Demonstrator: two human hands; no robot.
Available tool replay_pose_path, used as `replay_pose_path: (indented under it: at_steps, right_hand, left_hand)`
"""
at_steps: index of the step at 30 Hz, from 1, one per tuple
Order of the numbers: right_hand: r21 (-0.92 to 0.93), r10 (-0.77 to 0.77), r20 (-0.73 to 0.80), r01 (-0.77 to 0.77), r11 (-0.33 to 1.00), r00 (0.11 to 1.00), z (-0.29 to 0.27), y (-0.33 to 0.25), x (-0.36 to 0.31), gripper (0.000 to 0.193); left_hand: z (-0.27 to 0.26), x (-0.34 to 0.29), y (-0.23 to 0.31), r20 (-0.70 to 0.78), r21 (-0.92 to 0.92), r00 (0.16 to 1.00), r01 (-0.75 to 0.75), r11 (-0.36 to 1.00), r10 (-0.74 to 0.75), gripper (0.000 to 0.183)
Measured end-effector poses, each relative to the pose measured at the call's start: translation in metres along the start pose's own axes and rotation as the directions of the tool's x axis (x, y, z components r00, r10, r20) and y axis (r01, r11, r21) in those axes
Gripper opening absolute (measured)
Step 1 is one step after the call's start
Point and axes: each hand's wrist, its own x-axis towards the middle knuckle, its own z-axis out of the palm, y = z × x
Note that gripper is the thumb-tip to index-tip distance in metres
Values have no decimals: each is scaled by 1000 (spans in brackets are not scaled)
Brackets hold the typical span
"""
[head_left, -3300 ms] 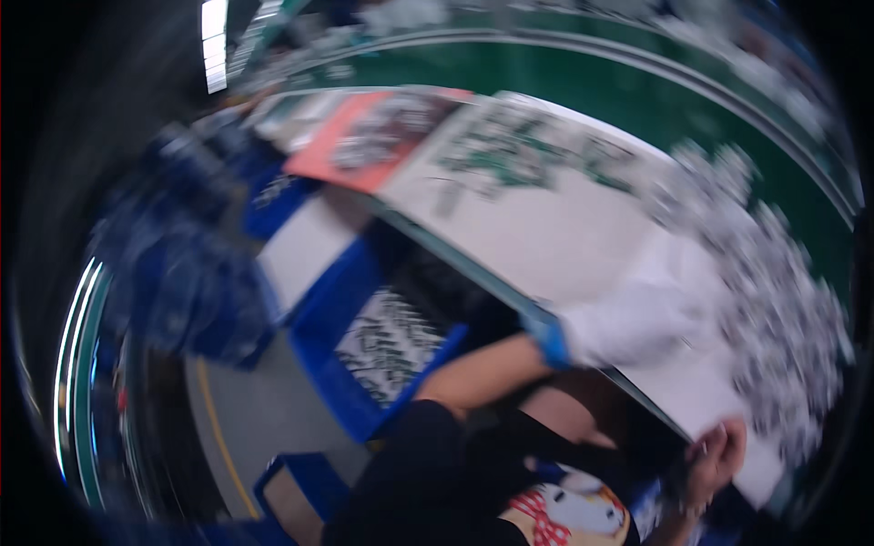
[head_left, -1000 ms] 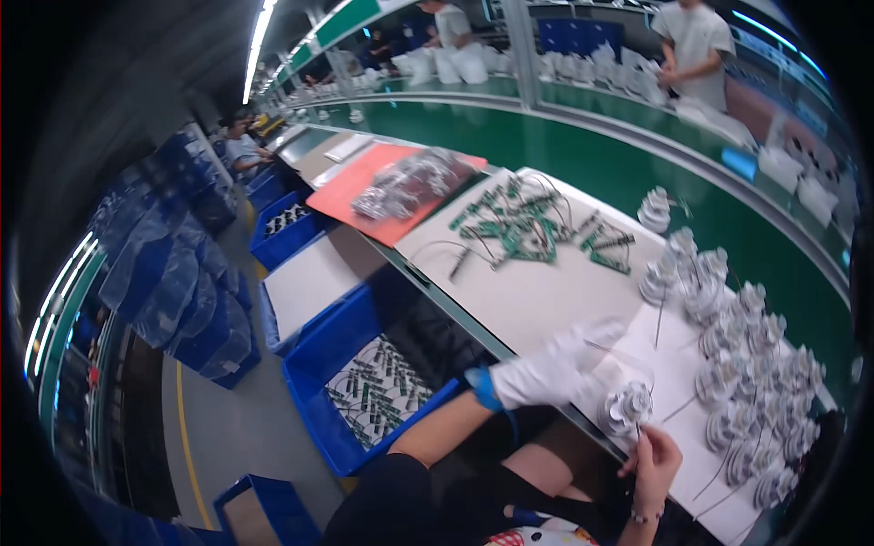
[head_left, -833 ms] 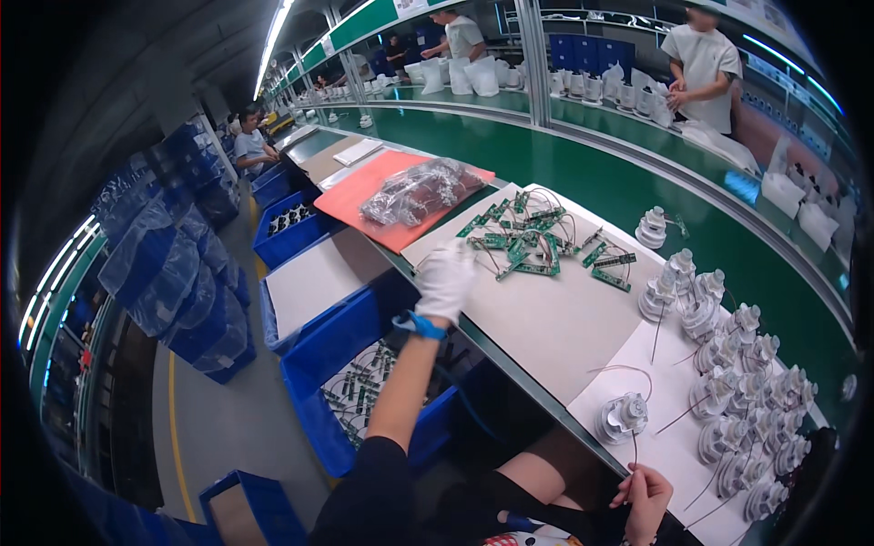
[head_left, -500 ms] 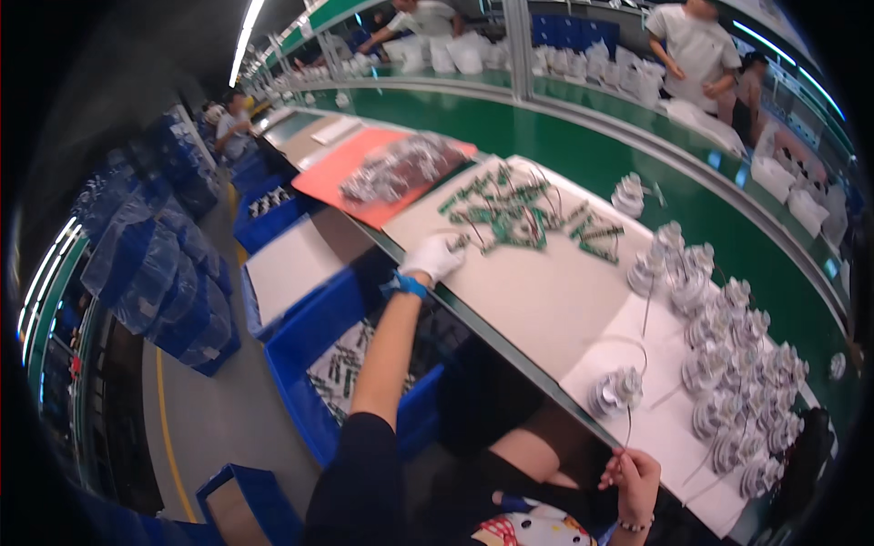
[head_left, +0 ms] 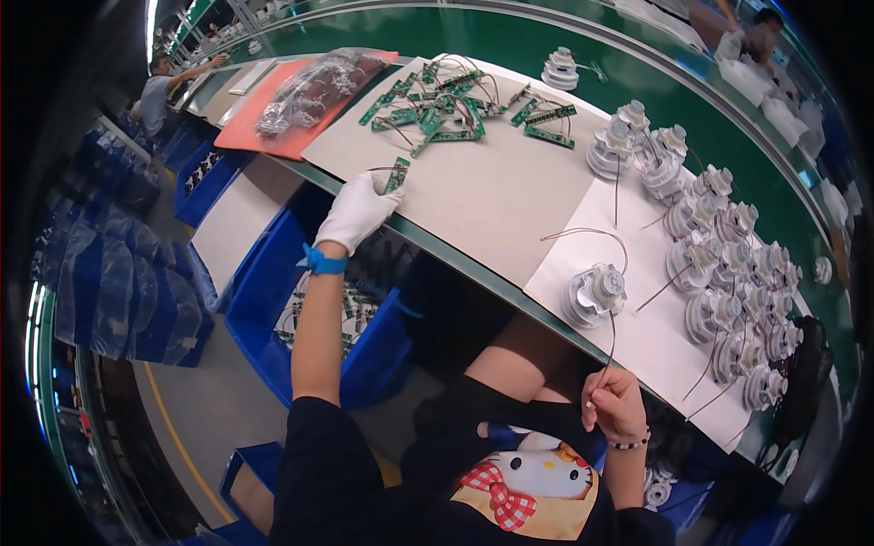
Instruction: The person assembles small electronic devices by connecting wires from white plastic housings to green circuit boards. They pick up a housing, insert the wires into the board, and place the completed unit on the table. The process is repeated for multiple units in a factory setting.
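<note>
A small green circuit board [head_left: 398,175] stands up in the fingertips of my left hand [head_left: 357,211], which wears a white glove and is closed over the table's front edge. Past it lies a loose heap of similar boards with thin wires [head_left: 437,114]. Close to the front edge on the right sits a white round plastic unit [head_left: 596,293]. One thin brown wire [head_left: 613,338] runs from this unit down to my bare right hand [head_left: 617,408], whose fingers pinch it near its end.
Several more white units [head_left: 696,259] with trailing wires crowd the table's right side. A filled clear bag [head_left: 314,91] rests on an orange sheet [head_left: 238,127]. Below the edge stands a blue bin [head_left: 258,314] of boards. At the far left a person [head_left: 157,98] reaches over the line.
The view has shifted, so the table sits higher and further left. The board in my left hand now shows upright and clearly. My right hand still pinches the wire.
</note>
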Motion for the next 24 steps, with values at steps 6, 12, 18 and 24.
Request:
replay_pose_path:
  at_steps: [6,12,18,24]
  right_hand:
    - [57,40,18,-41,998,999,5,1,9,8]
    - [60,13,43,-15,998,999,13,3,16,7]
    - [-228,-184,-255,126,965,949,40,10,23,8]
    - [-676,-563,-209,298,674,800,47,22,37,8]
  left_hand:
    - [-1,-33,13,13,-480,989,135,867,-147,33]
    - [1,-69,21,-135,-796,977,-7,606,-167,28]
    - [56,-158,92,462,-657,887,340,673,2,20]
    - [75,-183,91,399,-664,892,121,738,212,16]
